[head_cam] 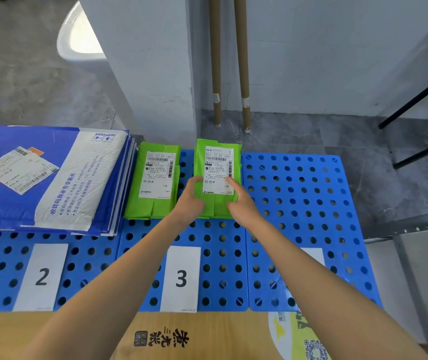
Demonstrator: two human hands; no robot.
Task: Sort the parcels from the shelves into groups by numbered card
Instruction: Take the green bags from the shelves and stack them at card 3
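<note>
Left grip [190, 201] and right grip [241, 203] are holding the near end of a green parcel [216, 167], one on each side edge. Blue perforated panels [298, 203] are carrying everything. A stack of blue mailers [49, 178] is lying behind card 2 [42, 276]. The held parcel is lying flat behind card 3 [181, 278], its long axis running away from the person and its label facing up. It is sitting just beside a second green parcel [157, 183], which is pointing the same way.
</note>
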